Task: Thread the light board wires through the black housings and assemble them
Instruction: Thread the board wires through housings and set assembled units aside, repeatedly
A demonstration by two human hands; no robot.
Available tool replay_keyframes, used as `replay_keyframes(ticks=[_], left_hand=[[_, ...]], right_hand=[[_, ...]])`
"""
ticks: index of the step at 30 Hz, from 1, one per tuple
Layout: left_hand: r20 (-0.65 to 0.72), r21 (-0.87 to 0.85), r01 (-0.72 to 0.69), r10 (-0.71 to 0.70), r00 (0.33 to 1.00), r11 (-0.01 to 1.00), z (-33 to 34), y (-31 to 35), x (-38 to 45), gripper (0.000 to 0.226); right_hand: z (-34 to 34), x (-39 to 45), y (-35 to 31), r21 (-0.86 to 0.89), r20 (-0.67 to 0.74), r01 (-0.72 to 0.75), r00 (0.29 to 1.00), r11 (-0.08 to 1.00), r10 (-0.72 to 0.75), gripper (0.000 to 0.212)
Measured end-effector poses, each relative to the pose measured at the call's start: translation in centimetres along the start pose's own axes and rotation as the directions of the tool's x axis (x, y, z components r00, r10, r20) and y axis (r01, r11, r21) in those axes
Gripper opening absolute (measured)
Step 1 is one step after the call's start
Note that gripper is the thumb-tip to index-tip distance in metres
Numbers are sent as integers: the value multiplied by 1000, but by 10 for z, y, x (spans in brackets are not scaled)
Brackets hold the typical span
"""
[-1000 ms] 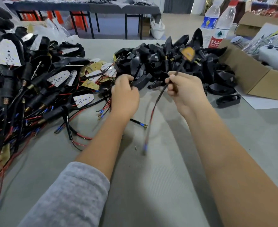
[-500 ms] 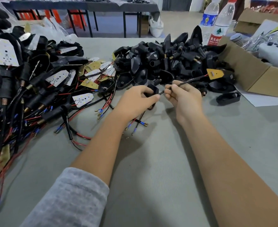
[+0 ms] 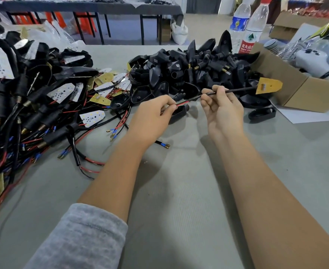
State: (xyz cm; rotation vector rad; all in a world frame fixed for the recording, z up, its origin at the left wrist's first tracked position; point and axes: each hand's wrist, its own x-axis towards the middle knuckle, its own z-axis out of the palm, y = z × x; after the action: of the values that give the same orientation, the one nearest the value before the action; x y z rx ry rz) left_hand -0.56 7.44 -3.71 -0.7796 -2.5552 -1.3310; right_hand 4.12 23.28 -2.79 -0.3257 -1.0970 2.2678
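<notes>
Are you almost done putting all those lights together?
Not nearly. A finished pile sits on the left. Now the left hand holds a housing and the wire, while the right hand pinches that wire near its board. Many empty housings and loose boards are left.

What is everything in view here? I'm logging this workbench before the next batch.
Empty housings: a pile, black, table centre back.
Assembled lights: a heap, black with white boards, table left.
Loose light boards: several, yellow or white, between the piles.
Held light board: one, yellow, on a black-sleeved wire, raised at right.
Held housing: one, black, under the left fingers.
Water bottles: two, clear, back right.
Cardboard box: one, brown, right edge.
Table: one, grey.
Hands: left hand pinches the red wire and holds the housing; right hand pinches the sleeve.
</notes>
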Motion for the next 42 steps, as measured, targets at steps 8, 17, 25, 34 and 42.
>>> replay_keyframes(ticks=[8, 17, 25, 34, 42], left_hand=[[-50, -53, -106, 103, 993, 993, 6, 7, -6, 11], [-83, 183, -115, 131, 988, 976, 6, -7, -4, 16], [-75, 81, -35, 41, 996, 996, 3, -8, -6, 7], [-235, -272, 40, -107, 966, 961, -3, 1, -9, 17], [-112, -140, 113, -129, 985, 984, -5, -3, -7, 17]], right_hand=[[1, -10, 4, -527, 366, -83, 876, 846, 315, 15], [7, -13, 8, -371, 271, -5, 956, 929, 113, 15], [10, -17, 21, -609, 252, 35, 956, 793, 152, 24], [4, -12, 20, -626, 164, 123, 986, 770, -23, 13], [3, -9, 22, -673, 91, 132, 991, 728, -95, 15]])
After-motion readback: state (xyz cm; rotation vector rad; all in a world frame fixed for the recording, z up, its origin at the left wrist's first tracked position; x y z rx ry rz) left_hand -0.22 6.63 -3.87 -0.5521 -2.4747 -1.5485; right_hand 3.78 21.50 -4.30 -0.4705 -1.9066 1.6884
